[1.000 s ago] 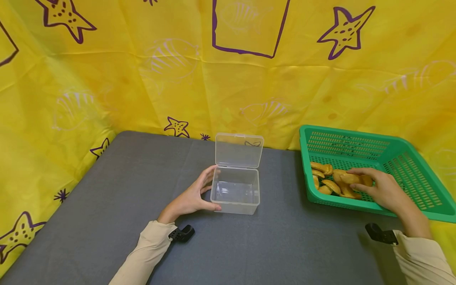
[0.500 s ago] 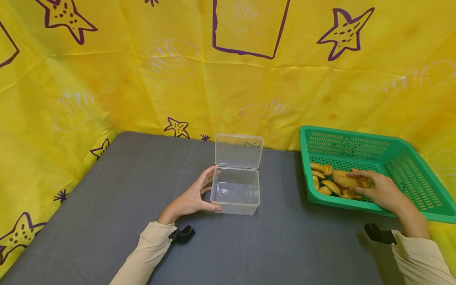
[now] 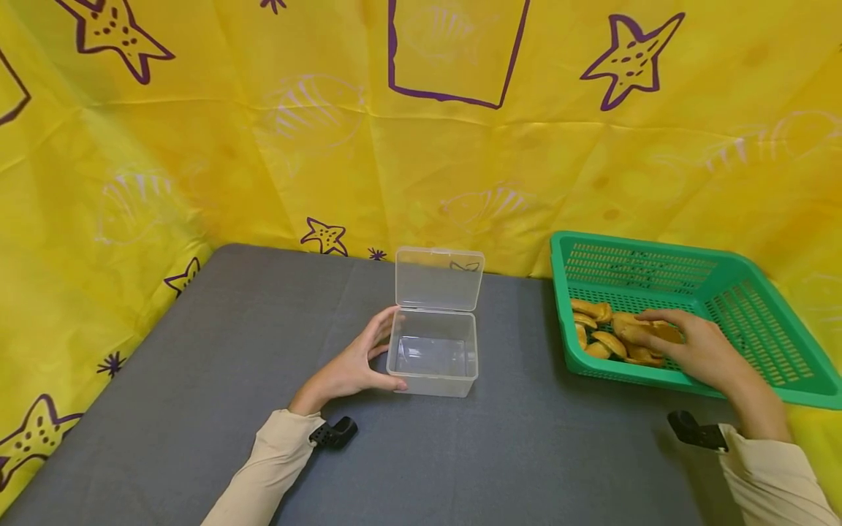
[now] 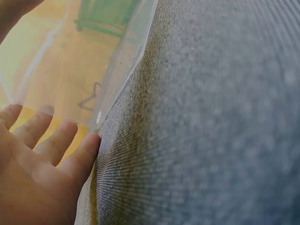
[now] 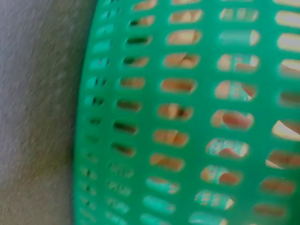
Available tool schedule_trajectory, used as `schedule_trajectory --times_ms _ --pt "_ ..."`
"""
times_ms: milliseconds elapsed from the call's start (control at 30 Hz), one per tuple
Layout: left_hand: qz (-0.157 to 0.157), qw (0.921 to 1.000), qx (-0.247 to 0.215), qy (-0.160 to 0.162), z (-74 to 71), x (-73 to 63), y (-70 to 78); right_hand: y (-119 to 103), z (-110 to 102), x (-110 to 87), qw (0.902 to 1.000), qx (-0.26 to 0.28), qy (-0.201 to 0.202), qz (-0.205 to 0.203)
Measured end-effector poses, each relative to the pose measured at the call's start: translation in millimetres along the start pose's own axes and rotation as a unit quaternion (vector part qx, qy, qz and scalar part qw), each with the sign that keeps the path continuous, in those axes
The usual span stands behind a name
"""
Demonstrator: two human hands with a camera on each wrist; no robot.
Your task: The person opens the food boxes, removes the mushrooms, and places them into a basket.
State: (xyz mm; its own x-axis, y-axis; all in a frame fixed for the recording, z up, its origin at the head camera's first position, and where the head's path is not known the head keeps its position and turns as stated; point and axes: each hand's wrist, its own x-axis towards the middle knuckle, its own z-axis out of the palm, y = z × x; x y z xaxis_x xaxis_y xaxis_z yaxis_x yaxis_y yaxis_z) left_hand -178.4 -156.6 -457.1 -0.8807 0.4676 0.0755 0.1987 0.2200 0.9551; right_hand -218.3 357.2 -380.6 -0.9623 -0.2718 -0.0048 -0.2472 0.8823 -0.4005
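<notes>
A clear plastic box stands on the grey tabletop with its hinged lid raised. My left hand holds the box at its left side, thumb by the front corner and fingers along the left wall; in the left wrist view the fingertips meet the clear wall. Inside the green basket, my right hand has thumb and fingers around a golden-brown, pastry-like piece. Several similar curved pieces lie around it. In the right wrist view, the basket's slotted wall hides most of the hand.
A yellow cloth printed with starfish and fish hangs behind the grey-covered table. The basket's near rim runs under the right hand. Black wrist cameras sit at both sleeves.
The right hand has shifted slightly among the pieces, thumb and fingers closing around one; the brown pieces under it have moved a little. The left hand and box look still.
</notes>
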Motion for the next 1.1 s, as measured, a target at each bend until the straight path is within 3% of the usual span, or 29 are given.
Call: schedule_trajectory --times_ms 533,833,967,1100 --pt "0.019 0.9997 -0.007 -0.015 -13.8 -0.9 6.2 -61 2 7.6 0.9978 0.052 0.013 -0.038" --pt "0.019 0.9977 0.041 0.051 -23.3 5.3 16.5 -106 13 21.5 0.9945 0.076 0.024 -0.068" --pt "0.019 0.9941 0.064 0.085 -27.6 10.0 20.4 -123 24 32.9 0.9921 0.085 0.030 -0.088" --pt "-0.002 0.9883 0.100 0.115 -33.7 13.4 25.0 -140 36 44.7 0.9910 0.080 0.045 -0.097"
